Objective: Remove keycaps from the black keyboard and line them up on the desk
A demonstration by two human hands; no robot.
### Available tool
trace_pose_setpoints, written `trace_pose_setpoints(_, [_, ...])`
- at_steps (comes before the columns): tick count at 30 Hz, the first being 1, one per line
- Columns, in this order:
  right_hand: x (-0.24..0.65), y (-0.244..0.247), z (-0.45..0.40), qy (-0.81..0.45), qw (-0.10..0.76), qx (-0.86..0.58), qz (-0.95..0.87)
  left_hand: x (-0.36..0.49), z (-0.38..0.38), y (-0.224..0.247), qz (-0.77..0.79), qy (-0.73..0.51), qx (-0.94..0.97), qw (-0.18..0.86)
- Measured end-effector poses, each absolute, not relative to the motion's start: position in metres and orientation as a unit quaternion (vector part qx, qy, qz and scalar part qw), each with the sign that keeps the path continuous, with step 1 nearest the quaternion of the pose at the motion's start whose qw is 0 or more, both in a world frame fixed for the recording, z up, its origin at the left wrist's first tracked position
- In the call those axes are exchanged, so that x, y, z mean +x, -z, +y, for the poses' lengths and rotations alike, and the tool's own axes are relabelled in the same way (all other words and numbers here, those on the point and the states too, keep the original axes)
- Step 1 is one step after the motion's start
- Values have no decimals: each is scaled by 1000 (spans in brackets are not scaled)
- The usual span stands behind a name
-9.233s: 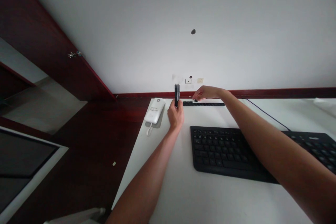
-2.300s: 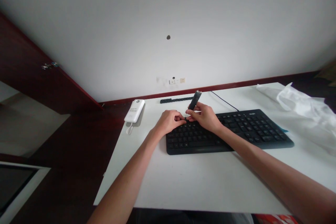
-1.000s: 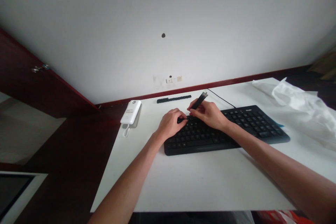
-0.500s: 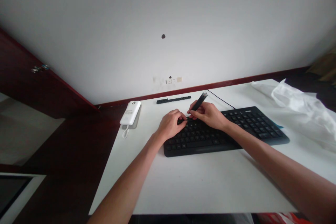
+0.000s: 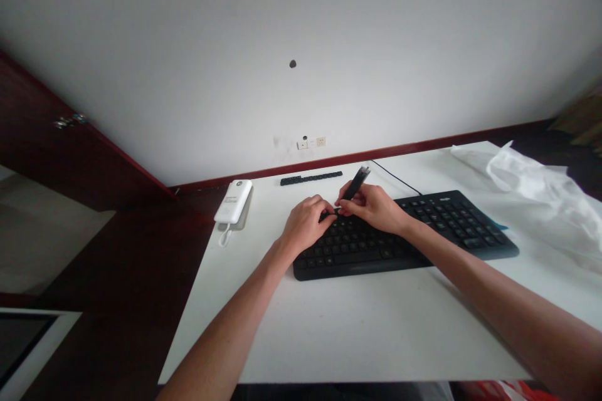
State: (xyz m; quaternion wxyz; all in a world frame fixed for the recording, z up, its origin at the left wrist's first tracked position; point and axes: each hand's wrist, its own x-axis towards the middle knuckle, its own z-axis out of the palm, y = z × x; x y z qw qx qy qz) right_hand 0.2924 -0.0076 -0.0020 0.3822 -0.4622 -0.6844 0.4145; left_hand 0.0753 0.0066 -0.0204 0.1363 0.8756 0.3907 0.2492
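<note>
Barely moved | right hand [image 5: 376, 207] grips tool [image 5: 355, 182] | left hand [image 5: 305, 225] curled on keyboard [image 5: 423, 232]

White power bank [image 5: 232, 201], black strip [image 5: 311, 178], crumpled white cloth [image 5: 540, 188] on white table [image 5: 357, 326]

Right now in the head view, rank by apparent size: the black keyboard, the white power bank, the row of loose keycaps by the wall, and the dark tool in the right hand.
1. black keyboard
2. white power bank
3. row of keycaps, long but very thin and farther from the camera, so its place against the power bank is unsure
4. dark tool, partly hidden by the right hand
</note>
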Motion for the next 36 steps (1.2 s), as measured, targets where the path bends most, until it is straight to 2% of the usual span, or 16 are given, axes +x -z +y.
trace_pose_setpoints(3, [295, 2, -6, -439, 385, -458, -671, 76, 6, 20, 392, -253, 875, 131])
trace_pose_setpoints(9, [304, -7, -6, -405, 310, -428, -746, 76, 7, 21, 398, -258, 869, 144])
trace_pose_setpoints(19, [299, 3, -5, -365, 328, -461, -739, 75, 7, 23, 400, -263, 861, 170])
trace_pose_setpoints(29, [292, 4, -5, -484, 384, -460, -637, 75, 6, 19, 401, -270, 854, 194])
trace_pose_setpoints(36, [289, 10, -4, -487, 400, -478, -611, 75, 7, 22, 397, -284, 850, 198])
